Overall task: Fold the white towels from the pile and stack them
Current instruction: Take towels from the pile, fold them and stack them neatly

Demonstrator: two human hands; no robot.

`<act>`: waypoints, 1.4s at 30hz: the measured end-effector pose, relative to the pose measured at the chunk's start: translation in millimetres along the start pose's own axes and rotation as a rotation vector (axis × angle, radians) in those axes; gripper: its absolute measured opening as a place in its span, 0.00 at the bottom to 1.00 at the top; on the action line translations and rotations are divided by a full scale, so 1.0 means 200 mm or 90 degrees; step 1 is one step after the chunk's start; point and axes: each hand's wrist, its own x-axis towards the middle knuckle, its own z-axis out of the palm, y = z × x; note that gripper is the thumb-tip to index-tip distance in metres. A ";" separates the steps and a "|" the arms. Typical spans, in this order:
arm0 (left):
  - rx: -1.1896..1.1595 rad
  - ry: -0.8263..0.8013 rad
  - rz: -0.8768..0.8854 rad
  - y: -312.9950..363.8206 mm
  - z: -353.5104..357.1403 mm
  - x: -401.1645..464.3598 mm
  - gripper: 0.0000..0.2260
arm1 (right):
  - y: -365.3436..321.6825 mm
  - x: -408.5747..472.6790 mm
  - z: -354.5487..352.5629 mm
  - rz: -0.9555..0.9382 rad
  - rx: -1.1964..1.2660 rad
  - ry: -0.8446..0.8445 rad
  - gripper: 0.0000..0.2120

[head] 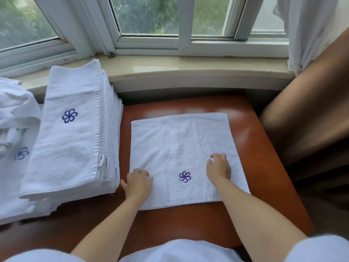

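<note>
Head view, one frame. White towel [181,148] lies flat on the reddish-brown table [264,176], centre of frame, spread as a rough square with its blue flower logo [185,177] face up near the lower edge. Left hand [138,183] sits palm down on the towel's lower left corner, fingers spread and relaxed, thumb out over the left edge toward the table; not pinching any cloth that I can see. Right hand [219,168] rests on the towel right of the logo, fingers curled loosely down onto the fabric; can't tell if it's pinching a layer or just pressing. Both forearms are bare and come in from the bottom of the frame. Stack of folded towels [75,133] stands at left of frame, just beside the flat towel with a narrow strip of table between them; top one shows the same blue logo, small labels visible on the right-hand edges. Loose pile of unfolded towels [15,110] is at the far left edge, partly behind and under the stack, one logo showing. Window sill [188,69] runs across the upper half, window frames above it, white curtain [306,31] at upper right, brown curtain [306,110] below it down the right side.
</note>
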 end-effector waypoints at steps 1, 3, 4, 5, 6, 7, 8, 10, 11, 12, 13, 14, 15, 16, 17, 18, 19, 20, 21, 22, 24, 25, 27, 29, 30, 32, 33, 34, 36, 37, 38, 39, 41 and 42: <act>-0.045 -0.002 -0.058 0.03 -0.05 0.05 0.16 | -0.01 0.06 -0.02 0.076 0.077 0.020 0.13; -0.170 -0.012 -0.173 0.08 -0.14 0.14 0.21 | 0.00 0.17 -0.07 0.179 0.192 0.059 0.12; -0.266 -0.016 -0.226 0.10 -0.17 0.19 0.23 | 0.02 0.22 -0.09 0.208 0.236 0.074 0.13; -0.384 -0.025 -0.278 0.11 -0.20 0.23 0.25 | 0.03 0.26 -0.12 0.228 0.267 0.081 0.14; -0.502 -0.046 -0.330 0.13 -0.23 0.27 0.24 | 0.05 0.31 -0.14 0.241 0.279 0.084 0.16; -0.592 -0.079 -0.375 0.14 -0.26 0.31 0.21 | 0.06 0.35 -0.15 0.255 0.270 0.081 0.17; -0.638 -0.110 -0.403 0.13 -0.27 0.35 0.17 | 0.07 0.38 -0.16 0.275 0.255 0.071 0.18; -0.672 -0.117 -0.438 0.12 -0.26 0.41 0.09 | 0.08 0.43 -0.17 0.334 0.260 0.036 0.21; -0.679 -0.100 -0.454 0.12 -0.25 0.43 0.08 | 0.08 0.45 -0.16 0.368 0.282 0.016 0.21; -0.694 -0.077 -0.473 0.12 -0.24 0.46 0.08 | 0.08 0.47 -0.15 0.398 0.301 0.002 0.22; -0.709 -0.054 -0.492 0.12 -0.23 0.48 0.12 | 0.07 0.49 -0.15 0.416 0.301 -0.004 0.22; -0.716 -0.043 -0.505 0.12 -0.22 0.50 0.17 | 0.08 0.50 -0.15 0.424 0.283 -0.010 0.21; -0.716 -0.042 -0.508 0.12 -0.21 0.51 0.18 | 0.09 0.52 -0.15 0.422 0.264 -0.019 0.20; -0.704 -0.047 -0.506 0.12 -0.21 0.51 0.14 | 0.09 0.53 -0.14 0.413 0.254 -0.032 0.19; -0.691 -0.059 -0.507 0.12 -0.21 0.52 0.08 | 0.09 0.54 -0.15 0.406 0.250 -0.044 0.19; -0.683 -0.064 -0.515 0.13 -0.21 0.53 0.04 | 0.08 0.55 -0.15 0.404 0.249 -0.043 0.18; -0.683 -0.078 -0.521 0.13 -0.21 0.53 0.05 | 0.07 0.56 -0.15 0.412 0.253 -0.035 0.16; -0.686 -0.093 -0.531 0.14 -0.21 0.53 0.04 | 0.05 0.57 -0.15 0.420 0.272 -0.025 0.15; -0.692 -0.112 -0.536 0.14 -0.22 0.53 0.02 | 0.03 0.57 -0.15 0.428 0.309 -0.021 0.14; -0.704 -0.139 -0.543 0.14 -0.23 0.52 0.04 | 0.01 0.56 -0.14 0.434 0.353 -0.011 0.14; -0.749 -0.182 -0.557 0.15 -0.26 0.50 0.08 | 0.00 0.55 -0.14 0.438 0.413 0.018 0.13; -0.776 -0.193 -0.560 0.15 -0.28 0.49 0.10 | -0.02 0.54 -0.15 0.439 0.435 0.029 0.11; -0.809 -0.184 -0.545 0.16 -0.33 0.47 0.12 | -0.05 0.52 -0.19 0.421 0.467 0.056 0.12; -0.810 -0.138 -0.487 0.21 -0.40 0.47 0.11 | -0.10 0.52 -0.25 0.378 0.464 0.075 0.18; -0.806 -0.084 -0.446 0.24 -0.44 0.47 0.10 | -0.14 0.52 -0.29 0.346 0.444 0.085 0.20; -0.773 0.066 -0.340 0.30 -0.54 0.49 0.09 | -0.23 0.53 -0.40 0.265 0.414 0.127 0.20; -0.773 0.135 -0.289 0.33 -0.62 0.50 0.10 | -0.27 0.54 -0.46 0.234 0.409 0.163 0.21; -0.803 0.185 -0.252 0.35 -0.70 0.49 0.10 | -0.31 0.54 -0.53 0.215 0.409 0.205 0.21; -0.929 0.227 -0.217 0.37 -0.85 0.49 0.12 | -0.37 0.55 -0.66 0.187 0.414 0.280 0.20; -0.983 0.235 -0.207 0.37 -0.91 0.50 0.12 | -0.38 0.54 -0.72 0.168 0.411 0.297 0.19; -1.008 0.244 -0.199 0.36 -0.94 0.49 0.12 | -0.38 0.53 -0.75 0.147 0.399 0.303 0.19; -1.017 0.250 -0.187 0.34 -0.95 0.50 0.12 | -0.38 0.51 -0.78 0.129 0.385 0.304 0.19; -0.978 0.239 -0.180 0.30 -0.90 0.49 0.16 | -0.35 0.44 -0.77 0.117 0.358 0.302 0.19; -0.925 0.218 -0.199 0.27 -0.85 0.47 0.20 | -0.31 0.40 -0.74 0.127 0.337 0.292 0.19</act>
